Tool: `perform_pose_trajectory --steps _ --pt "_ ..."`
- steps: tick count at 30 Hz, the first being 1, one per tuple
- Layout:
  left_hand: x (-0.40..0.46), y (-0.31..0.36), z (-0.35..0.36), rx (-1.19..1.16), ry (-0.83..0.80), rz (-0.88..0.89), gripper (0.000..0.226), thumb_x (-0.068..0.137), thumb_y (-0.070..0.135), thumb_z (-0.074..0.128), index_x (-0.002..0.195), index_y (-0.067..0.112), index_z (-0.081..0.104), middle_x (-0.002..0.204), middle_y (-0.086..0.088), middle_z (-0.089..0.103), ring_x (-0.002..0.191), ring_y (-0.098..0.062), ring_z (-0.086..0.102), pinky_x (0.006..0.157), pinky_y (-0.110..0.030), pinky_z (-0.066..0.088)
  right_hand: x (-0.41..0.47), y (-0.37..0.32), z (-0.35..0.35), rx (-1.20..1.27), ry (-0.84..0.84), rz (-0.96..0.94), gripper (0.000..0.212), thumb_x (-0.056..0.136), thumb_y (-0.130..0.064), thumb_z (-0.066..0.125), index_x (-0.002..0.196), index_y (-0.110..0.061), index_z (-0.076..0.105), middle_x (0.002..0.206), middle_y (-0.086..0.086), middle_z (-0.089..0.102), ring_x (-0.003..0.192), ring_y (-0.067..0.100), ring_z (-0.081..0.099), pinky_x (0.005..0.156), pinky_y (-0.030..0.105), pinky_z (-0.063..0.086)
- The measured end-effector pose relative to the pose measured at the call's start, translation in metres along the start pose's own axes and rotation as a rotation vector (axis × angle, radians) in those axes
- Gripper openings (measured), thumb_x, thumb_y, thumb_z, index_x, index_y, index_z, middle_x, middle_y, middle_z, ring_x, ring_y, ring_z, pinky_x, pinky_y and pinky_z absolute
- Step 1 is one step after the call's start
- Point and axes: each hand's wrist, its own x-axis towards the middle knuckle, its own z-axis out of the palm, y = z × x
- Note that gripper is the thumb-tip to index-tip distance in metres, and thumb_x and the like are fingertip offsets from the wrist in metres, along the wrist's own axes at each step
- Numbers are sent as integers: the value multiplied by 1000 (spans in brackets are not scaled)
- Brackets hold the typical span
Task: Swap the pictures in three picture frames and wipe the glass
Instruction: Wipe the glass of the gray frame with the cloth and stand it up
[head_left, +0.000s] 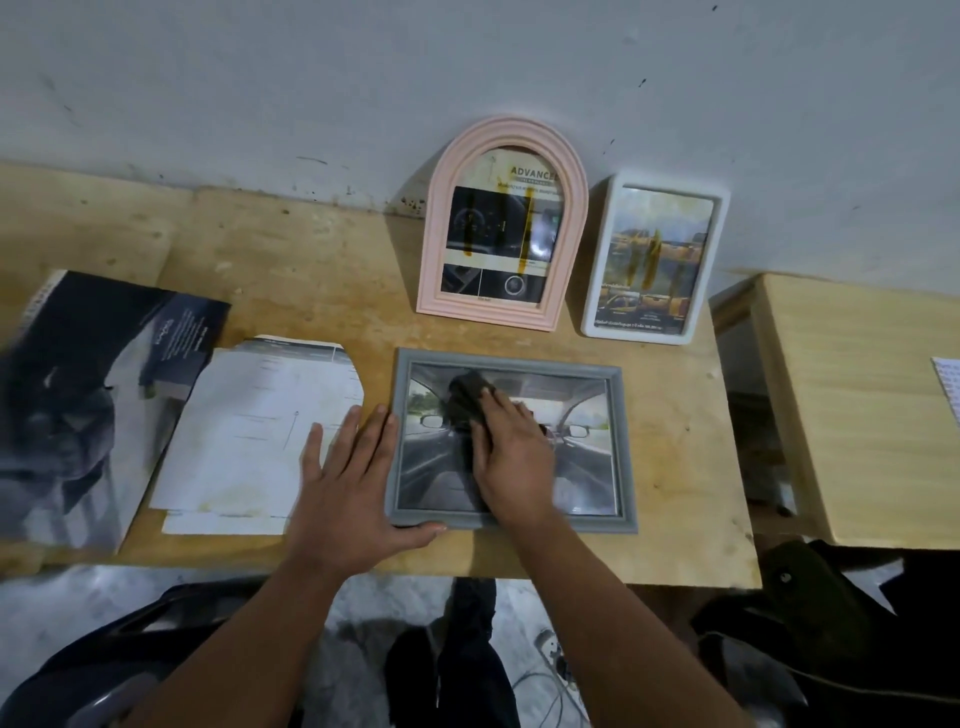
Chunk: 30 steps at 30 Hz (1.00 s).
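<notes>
Wooden table (291, 260) against a grey wall (260, 78) — second table (857, 415) just beside.

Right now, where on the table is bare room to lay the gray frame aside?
Bare wood lies right of the gray frame, below the white frame, and behind the papers, left of the pink frame. The left side is crowded with papers and a magazine.
</notes>
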Motion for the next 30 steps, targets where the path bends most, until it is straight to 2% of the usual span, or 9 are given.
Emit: perform_pose_trajectory --steps 2,4,8,11,16,21,25,27,30 --pt "-1 0 1 -2 -16 2 134 69 103 36 163 10 17 173 -5 9 161 -26 5 123 -67 13 -3 -26 10 31 -60 -139 37 97 -18 62 132 -10 67 127 13 72 113 29 68 105 42 51" --pt "-1 -1 0 -7 -16 5 135 69 103 36 163 8 19 173 -5 10 161 -26 5 123 -67 13 -2 -33 -1 127 -169 -195 33 100 -23 58 130 -14 68 115 9 76 102 25 71 93 39 57" --pt "-1 -1 -2 -7 -12 0 137 68 104 34 163 7 13 174 -5 7 161 -26 4 123 -66 13 36 -3 -40 400 -223 101 22 101 -32 55 111 -23 72 81 3 75 72 20 68 65 37 54" --pt "-1 -2 -2 -11 -17 -2 137 68 104 32 164 8 12 174 -4 5 161 -25 2 123 -66 13 62 8 -43 264 -145 41 21 102 -31 54 115 -23 69 75 2 70 66 24 65 58 35 49" --pt "0 -4 2 -32 6 4 134 69 103 34 163 9 17 173 -5 9 161 -26 4 123 -66 12 32 -4 0 -85 -180 -340 39 96 -27 54 128 -10 68 123 12 72 113 28 68 101 41 49" --pt "1 -5 6 -26 -1 13 133 70 102 33 163 8 19 173 -5 10 161 -26 6 124 -66 12 -18 -9 -4 -10 -342 -527 37 98 -28 58 131 -14 66 135 5 68 130 21 61 109 41 45" --pt "-2 -2 0 -10 -29 4 133 70 102 31 163 7 19 173 -5 11 161 -26 6 124 -66 12 -30 -15 -39 390 -560 -130 24 105 -28 50 122 -23 66 109 0 74 99 16 69 87 35 55" --pt "-4 0 -2 -5 -21 -9 136 68 103 35 164 8 13 174 -4 8 161 -25 4 124 -65 11 -29 -3 -63 625 -482 201 17 105 -24 53 110 -20 70 95 -3 75 91 8 70 82 32 57" --pt "-5 1 -5 12 -27 -20 137 68 104 34 164 9 7 174 -3 5 161 -23 1 125 -64 9 -30 33 -102 872 -227 607 21 107 -25 53 109 -22 74 108 1 77 111 23 70 95 45 58"
